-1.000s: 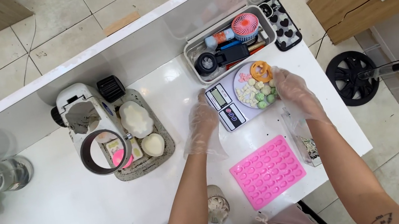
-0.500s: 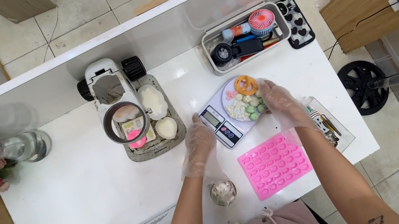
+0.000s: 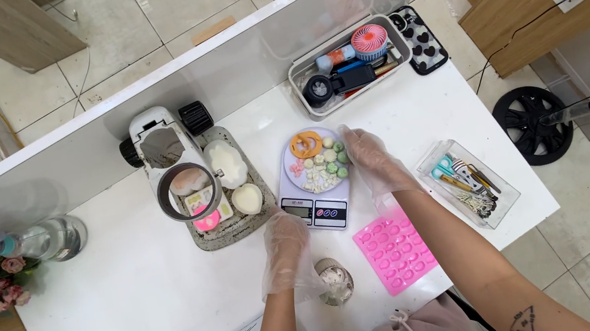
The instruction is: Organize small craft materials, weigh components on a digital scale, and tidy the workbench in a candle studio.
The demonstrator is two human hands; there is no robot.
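Nearest the person, a small clear glass jar [image 3: 334, 280] of pale bits stands on the white desk [image 3: 126, 308]; the left hand [image 3: 288, 253], in a thin clear plastic glove, hangs just beside it with fingers loosely spread, grasping nothing; to the right of the jar lies a pink silicone mould tray [image 3: 395, 251] with rows of small hollows; farther on sits a small white digital kitchen scale [image 3: 317, 210], its grey display strip facing the person, and on its platform a round white plate [image 3: 317, 165] heaped with small pieces, white, pale green and pink, plus an orange ring at the far edge; the right hand [image 3: 373, 161], gloved likewise, rests at the plate's right rim, fingers open and extended, touching the rim but closed on nothing; right of that arm stands a clear rectangular plastic box [image 3: 469, 182] of small tools; left of the scale lies a grey tray [image 3: 222, 202] bearing white shell-shaped dishes, with a white machine [image 3: 166, 156] over it; farthest, a white bin [image 3: 347, 65] holds dark gadgets and a small pink fan.
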